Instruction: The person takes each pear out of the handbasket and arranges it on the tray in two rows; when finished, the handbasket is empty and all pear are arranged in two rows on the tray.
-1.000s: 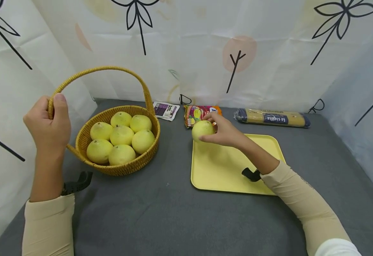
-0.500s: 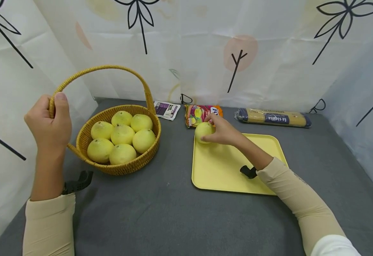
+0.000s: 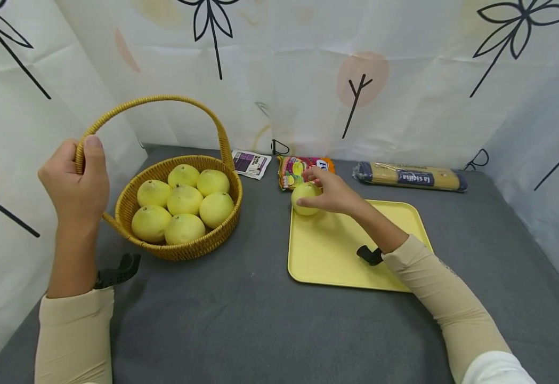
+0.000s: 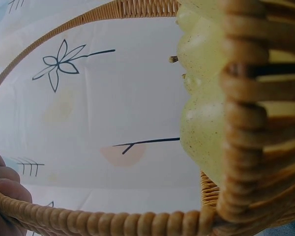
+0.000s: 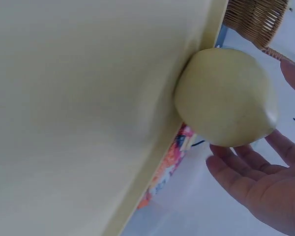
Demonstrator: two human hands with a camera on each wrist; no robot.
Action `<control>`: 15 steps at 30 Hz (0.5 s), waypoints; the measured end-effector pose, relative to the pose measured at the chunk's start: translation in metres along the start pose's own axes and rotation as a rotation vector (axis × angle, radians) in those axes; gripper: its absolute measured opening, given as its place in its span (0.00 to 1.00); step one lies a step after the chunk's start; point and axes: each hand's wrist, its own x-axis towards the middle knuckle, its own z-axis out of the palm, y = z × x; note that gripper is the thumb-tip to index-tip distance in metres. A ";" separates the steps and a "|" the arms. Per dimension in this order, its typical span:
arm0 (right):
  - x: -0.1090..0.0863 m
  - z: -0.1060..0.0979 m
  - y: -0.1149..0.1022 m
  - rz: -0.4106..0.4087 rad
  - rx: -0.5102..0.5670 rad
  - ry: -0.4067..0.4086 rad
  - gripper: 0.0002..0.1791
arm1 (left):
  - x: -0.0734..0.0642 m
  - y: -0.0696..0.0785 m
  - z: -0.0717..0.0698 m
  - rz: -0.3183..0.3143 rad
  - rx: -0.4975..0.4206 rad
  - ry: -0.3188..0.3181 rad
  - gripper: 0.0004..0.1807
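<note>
A round golden woven basket (image 3: 188,250) is at nine o'clock, its handle (image 3: 164,100) held by the left hand (image 3: 75,184); a flat yellow tray (image 3: 327,256), at four. The right hand (image 3: 332,193) is wide around a round yellow-green fruit (image 5: 226,98) at the tray's ten o'clock.

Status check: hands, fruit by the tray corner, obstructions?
Left hand gripping basket handle. Right hand open around fruit, thumb clear. Fruit at tray's far-left corner. Snack bag just beyond, apparently not blocking.

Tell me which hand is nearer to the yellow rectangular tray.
The right hand, near the far edge of the tray; the left hand grips a curved yellow woven handle, farther left.
</note>
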 end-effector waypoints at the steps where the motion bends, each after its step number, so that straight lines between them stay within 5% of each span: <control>1: 0.001 0.000 -0.002 -0.018 -0.002 0.010 0.38 | 0.000 0.000 0.000 0.001 0.001 0.000 0.25; 10: 0.016 0.007 -0.032 -0.201 -0.098 0.095 0.29 | 0.001 -0.002 0.000 -0.005 0.006 0.001 0.25; 15: 0.028 0.023 -0.051 -0.254 -0.097 0.059 0.25 | 0.001 -0.003 0.001 -0.004 -0.001 0.000 0.25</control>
